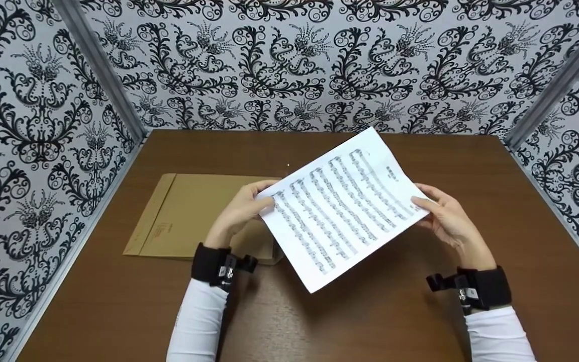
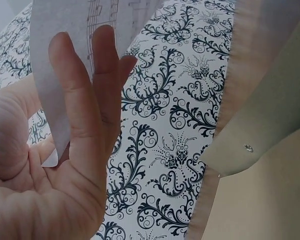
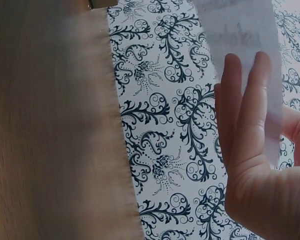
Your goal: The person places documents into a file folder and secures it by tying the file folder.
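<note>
Where the head view looks down over the bench (image 1: 370, 322), a sheet of music (image 1: 340, 216) is held clear of the surface, tilted, with its printed face up and its staves running obliquely. It hangs between both hands, above the middle of the bench, one corner pointing toward the far edge and one toward the near edge. The left hand (image 1: 236, 213) pinches the sheet at its left corner; the grip is closed down to the paper, thumb on the printed face. The right hand (image 1: 453, 223) pinches the right corner likewise, thumb on top, fingers beneath. A kraft envelope (image 1: 184, 211) lies flat on the bench, toward the left edge, partly covered by the left hand and the sheet. Each wrist bears a black strap (image 1: 206, 264), worn beside a white sleeve (image 1: 199, 317). Patterned wall panels (image 1: 294, 65) stand along the far, left and right edges.

Left wrist view: fingers extend along the back of the sheet, thumb side opposite; a small corner of paper curls near the palm. Part of the envelope shows at right, bearing a small mark too small to identify.

Right wrist view: fingers lie nearly straight against the back of the sheet, the thumb partly hidden behind it. The bench appears at left, blurred.
</note>
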Demonstrator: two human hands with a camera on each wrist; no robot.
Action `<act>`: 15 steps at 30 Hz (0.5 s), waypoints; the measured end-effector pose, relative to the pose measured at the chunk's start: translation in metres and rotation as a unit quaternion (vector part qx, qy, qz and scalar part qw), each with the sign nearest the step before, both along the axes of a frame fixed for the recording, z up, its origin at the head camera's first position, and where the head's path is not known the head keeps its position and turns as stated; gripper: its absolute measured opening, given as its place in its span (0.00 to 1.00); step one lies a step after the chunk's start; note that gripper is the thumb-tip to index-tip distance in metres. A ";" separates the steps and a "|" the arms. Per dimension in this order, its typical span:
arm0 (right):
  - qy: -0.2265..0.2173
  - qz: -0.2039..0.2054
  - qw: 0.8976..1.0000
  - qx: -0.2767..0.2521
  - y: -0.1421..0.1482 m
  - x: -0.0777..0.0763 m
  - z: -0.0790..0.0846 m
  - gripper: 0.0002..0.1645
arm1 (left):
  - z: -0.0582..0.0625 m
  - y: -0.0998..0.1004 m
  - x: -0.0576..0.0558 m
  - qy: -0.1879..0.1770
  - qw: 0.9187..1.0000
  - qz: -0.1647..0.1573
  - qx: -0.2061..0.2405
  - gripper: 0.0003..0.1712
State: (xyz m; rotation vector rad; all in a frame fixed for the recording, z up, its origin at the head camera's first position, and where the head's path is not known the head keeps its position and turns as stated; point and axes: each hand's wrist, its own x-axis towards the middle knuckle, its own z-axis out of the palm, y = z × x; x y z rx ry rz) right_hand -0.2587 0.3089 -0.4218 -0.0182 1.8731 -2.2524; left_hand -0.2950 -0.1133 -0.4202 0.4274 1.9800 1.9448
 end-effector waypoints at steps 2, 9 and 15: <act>0.002 0.006 1.000 0.002 0.000 0.000 0.000 0.15 | 0.000 0.000 0.000 0.000 1.000 -0.002 -0.001 0.32; 0.012 0.029 0.999 0.016 -0.002 0.000 -0.002 0.13 | -0.001 0.003 -0.001 -0.001 1.000 -0.015 -0.009 0.31; 0.020 0.029 0.999 0.014 -0.001 0.000 -0.002 0.12 | 0.000 0.003 0.000 -0.001 1.000 -0.016 -0.008 0.31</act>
